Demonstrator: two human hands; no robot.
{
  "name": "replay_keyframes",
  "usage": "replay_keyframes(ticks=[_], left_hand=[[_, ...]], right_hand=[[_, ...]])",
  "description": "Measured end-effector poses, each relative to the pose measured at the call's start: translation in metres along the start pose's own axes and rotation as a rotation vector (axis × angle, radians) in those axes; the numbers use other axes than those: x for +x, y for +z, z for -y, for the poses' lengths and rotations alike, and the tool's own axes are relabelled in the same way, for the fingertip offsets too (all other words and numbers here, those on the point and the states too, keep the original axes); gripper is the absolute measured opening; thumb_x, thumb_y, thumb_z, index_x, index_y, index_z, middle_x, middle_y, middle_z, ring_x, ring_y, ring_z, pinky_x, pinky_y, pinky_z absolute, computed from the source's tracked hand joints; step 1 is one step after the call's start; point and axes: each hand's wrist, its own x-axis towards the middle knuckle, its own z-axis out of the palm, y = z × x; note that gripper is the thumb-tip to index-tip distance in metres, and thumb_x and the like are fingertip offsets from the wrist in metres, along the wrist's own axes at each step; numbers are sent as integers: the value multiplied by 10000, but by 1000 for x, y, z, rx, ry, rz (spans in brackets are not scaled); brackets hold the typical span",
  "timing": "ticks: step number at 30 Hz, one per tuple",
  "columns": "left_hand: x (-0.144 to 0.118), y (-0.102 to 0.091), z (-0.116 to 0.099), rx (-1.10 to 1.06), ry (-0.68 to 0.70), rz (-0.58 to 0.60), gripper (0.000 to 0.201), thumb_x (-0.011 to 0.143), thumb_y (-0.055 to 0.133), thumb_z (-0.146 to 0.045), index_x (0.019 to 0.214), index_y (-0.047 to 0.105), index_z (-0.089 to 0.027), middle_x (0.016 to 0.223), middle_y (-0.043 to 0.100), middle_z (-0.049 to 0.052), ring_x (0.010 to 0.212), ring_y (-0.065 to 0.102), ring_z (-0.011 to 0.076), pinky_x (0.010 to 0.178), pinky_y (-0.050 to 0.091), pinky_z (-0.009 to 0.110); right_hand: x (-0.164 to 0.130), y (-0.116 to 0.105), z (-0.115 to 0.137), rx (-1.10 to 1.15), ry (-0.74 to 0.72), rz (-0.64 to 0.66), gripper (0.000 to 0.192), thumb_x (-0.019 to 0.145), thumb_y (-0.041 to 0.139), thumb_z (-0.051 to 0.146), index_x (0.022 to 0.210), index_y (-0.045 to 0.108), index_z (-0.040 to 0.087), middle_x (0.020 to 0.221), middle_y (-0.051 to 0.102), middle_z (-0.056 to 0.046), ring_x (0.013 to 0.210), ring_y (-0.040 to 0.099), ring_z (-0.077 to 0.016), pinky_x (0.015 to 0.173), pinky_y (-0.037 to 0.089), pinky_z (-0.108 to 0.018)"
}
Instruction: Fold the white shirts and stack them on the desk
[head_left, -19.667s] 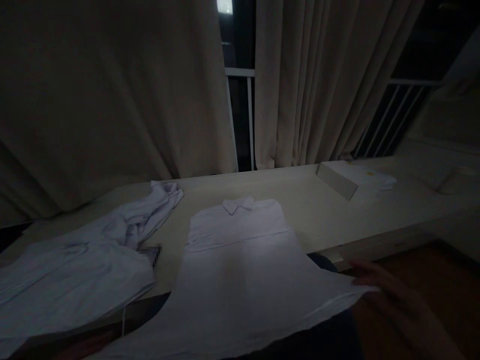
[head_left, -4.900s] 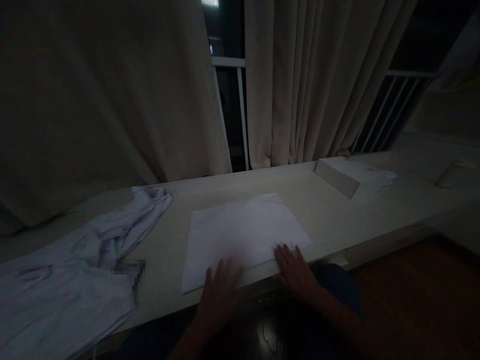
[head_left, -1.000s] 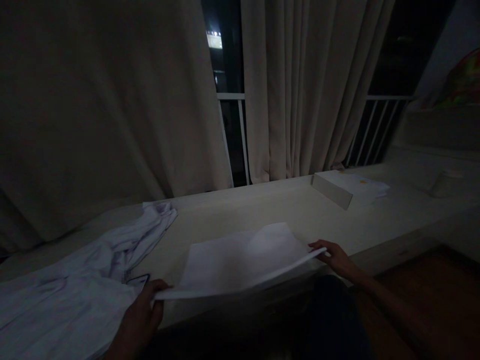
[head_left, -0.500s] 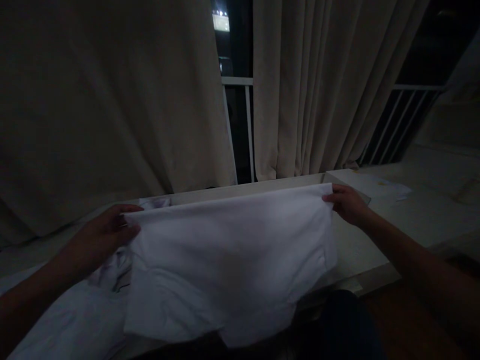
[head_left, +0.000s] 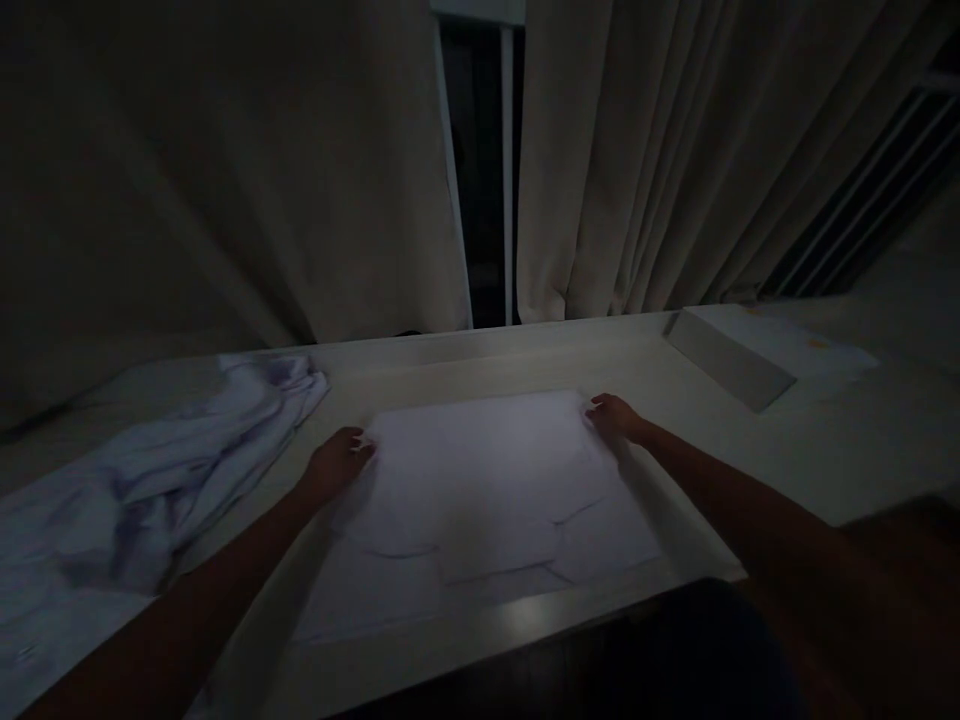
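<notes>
A folded white shirt (head_left: 487, 500) lies flat on the pale table (head_left: 750, 440) in front of me. My left hand (head_left: 337, 462) pinches its far left corner and my right hand (head_left: 615, 416) pinches its far right corner, both pressed down on the table. The shirt's near part shows overlapping folded layers near the table's front edge. The room is dim.
A crumpled pile of white clothes (head_left: 135, 480) lies on the table to the left. A flat white box (head_left: 757, 350) sits at the back right. Beige curtains (head_left: 645, 150) hang behind the table, with a dark window gap (head_left: 487, 160) between them.
Half a second ago both hands held the shirt up by one edge; now that edge has been carried away from me and laid down, so the shirt lies flat, flipped over.
</notes>
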Motion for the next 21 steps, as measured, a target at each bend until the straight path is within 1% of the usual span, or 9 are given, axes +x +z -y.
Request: replay_keyframes(ticks=[1, 3, 6, 9, 11, 13, 16, 18, 21], left_hand=[[-15, 10, 7, -1, -8, 32, 436, 833, 510, -446, 1072, 599, -93, 977, 692, 132, 833, 669, 214, 786, 517, 360], [-52, 26, 19, 6, 16, 58, 491, 874, 444, -475, 1177, 561, -107, 1169, 640, 160, 1029, 632, 252, 897, 493, 403], [-114, 43, 31, 75, 132, 23, 576, 914, 353, -476, 1362, 422, -119, 1431, 453, 168, 1326, 424, 276, 1076, 365, 448], [-160, 55, 38, 199, 205, 45, 676, 906, 333, -503, 1454, 297, -108, 1536, 302, 174, 1424, 266, 293, 1133, 270, 483], [-177, 59, 39, 269, 210, 45, 729, 897, 328, -530, 1471, 263, -85, 1547, 268, 196, 1434, 235, 313, 1134, 245, 512], [-186, 59, 37, 319, 194, 35, 749, 900, 313, -538, 1471, 254, -56, 1544, 261, 218, 1433, 230, 328, 1127, 238, 531], [-194, 51, 23, 364, 170, -8, 730, 910, 304, -532, 1443, 298, -34, 1525, 287, 238, 1423, 239, 359, 1110, 238, 567], [-202, 44, 4, 362, 189, -82, 685, 904, 339, -527, 1411, 355, -65, 1511, 320, 230, 1412, 252, 376, 1096, 245, 590], [-222, 37, -41, 271, 362, -141, 535, 885, 445, -485, 1295, 484, -144, 1386, 487, 194, 1311, 416, 342, 1053, 341, 528]], right_hand=[[-11, 1, -10, -46, -3, -8, 253, 703, 758, 318, 865, 640, 163, 826, 693, -78, 689, 623, -159, 696, 515, -313], [-41, 2, -27, -195, -34, -31, 335, 792, 673, 382, 1043, 631, 164, 1046, 677, -140, 859, 649, -217, 812, 512, -379], [-100, 4, -46, -436, -201, -81, 472, 921, 477, 423, 1295, 512, 138, 1300, 554, -189, 1146, 562, -289, 976, 441, -463], [-154, 10, -60, -584, -330, -53, 503, 967, 379, 383, 1384, 424, 106, 1384, 483, -198, 1296, 435, -301, 1070, 358, -469], [-176, 14, -66, -662, -355, -47, 483, 976, 352, 339, 1397, 407, 108, 1392, 480, -190, 1313, 414, -299, 1087, 328, -483], [-187, 16, -67, -707, -357, -75, 457, 975, 341, 298, 1392, 413, 123, 1386, 491, -173, 1306, 418, -293, 1083, 320, -494], [-198, 17, -54, -740, -360, -179, 407, 958, 373, 268, 1314, 493, 110, 1343, 518, -186, 1272, 425, -311, 1054, 322, -501], [-210, 22, -36, -739, -377, -210, 331, 942, 420, 261, 1195, 583, 124, 1233, 582, -184, 1189, 466, -316, 1014, 335, -491], [-234, 41, -8, -701, -416, -152, 208, 919, 502, 292, 975, 668, 182, 996, 647, -132, 1011, 516, -285, 910, 365, -443]])
